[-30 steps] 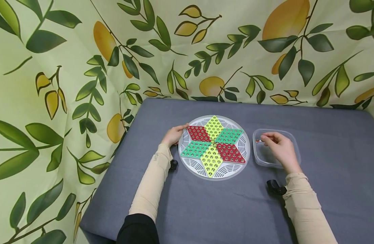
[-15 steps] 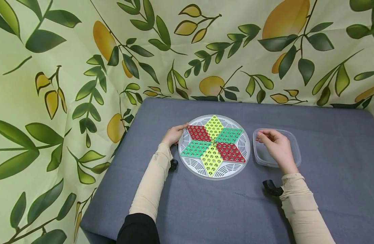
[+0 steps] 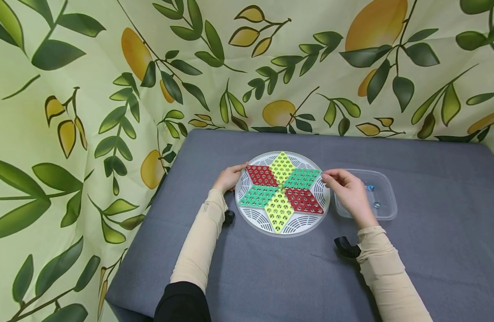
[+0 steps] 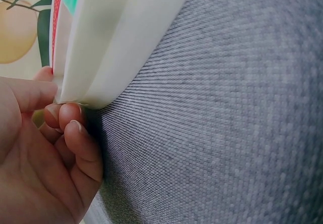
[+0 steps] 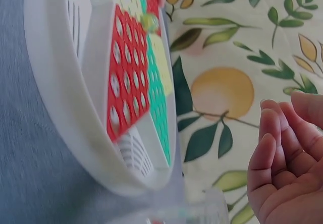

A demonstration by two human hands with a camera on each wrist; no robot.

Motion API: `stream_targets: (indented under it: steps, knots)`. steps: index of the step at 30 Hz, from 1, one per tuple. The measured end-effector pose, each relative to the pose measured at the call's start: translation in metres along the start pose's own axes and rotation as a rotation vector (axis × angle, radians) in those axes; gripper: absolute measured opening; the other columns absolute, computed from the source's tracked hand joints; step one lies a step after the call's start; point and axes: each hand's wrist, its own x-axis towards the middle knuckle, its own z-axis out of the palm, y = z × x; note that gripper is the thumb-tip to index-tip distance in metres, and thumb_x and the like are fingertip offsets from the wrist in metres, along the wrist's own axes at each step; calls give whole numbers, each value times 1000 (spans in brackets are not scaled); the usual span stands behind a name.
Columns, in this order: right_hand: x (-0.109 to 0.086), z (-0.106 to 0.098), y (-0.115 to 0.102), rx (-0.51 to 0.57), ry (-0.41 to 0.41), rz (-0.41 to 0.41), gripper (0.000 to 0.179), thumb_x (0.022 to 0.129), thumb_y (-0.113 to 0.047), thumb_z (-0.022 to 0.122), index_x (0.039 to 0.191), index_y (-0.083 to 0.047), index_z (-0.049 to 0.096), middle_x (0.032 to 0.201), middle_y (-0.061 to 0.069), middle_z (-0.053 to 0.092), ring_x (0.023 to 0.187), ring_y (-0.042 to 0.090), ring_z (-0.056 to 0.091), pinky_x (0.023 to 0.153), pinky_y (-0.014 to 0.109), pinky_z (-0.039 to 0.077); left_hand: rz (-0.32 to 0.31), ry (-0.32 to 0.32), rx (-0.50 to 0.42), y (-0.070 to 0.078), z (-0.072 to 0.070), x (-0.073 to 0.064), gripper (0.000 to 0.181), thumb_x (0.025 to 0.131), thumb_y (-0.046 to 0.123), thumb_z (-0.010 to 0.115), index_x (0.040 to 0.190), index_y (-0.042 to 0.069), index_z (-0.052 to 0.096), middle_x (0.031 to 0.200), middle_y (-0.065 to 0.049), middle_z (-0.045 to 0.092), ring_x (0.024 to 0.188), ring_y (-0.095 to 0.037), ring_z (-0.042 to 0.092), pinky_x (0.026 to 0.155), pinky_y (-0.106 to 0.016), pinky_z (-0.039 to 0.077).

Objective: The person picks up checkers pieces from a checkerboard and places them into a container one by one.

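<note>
A round white Chinese checkers board with red, green and yellow star points lies on the table. At its left rim, my left hand grips the edge; in the left wrist view the fingers curl beneath it. My right hand is over the gap between the board's right rim and a clear plastic box, its thumb and index fingertips close together. Whatever may lie between those fingertips is hidden in both views. A yellow-green marble sits at the board's middle.
Blue marbles lie in the clear box, partly behind the right hand. A grey cloth covers the table. Behind and to the left hangs a leaf-and-fruit patterned curtain.
My right hand has moved left from over the clear box to the board's right rim, uncovering blue marbles in the box. The left hand has stayed on the rim.
</note>
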Motion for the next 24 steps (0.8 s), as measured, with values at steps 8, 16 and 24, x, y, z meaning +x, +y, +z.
stream_targets:
  steps: [8,16,24]
  knots:
    - [2,25,-3,-31,-116,-21,34,92,-36,57,107,-7,66,94,15,67,77,13,60,64,19,44,-8,-4,2,-1,0,1,38,101,32,32,134,47,43,138,-1,50,38,-13,30,42,-27,34]
    - [4,48,-4,-28,-183,12,32,91,-35,59,108,-9,67,95,11,68,75,11,57,64,21,44,-13,-15,2,0,0,2,38,101,32,31,134,48,42,139,-1,49,38,-13,30,41,-27,34]
    - [8,69,-4,-17,-230,8,24,90,-26,62,105,-7,68,97,10,69,80,12,59,74,27,47,-1,-27,8,-1,-2,2,38,101,33,31,134,48,42,144,2,44,39,-13,29,42,-27,35]
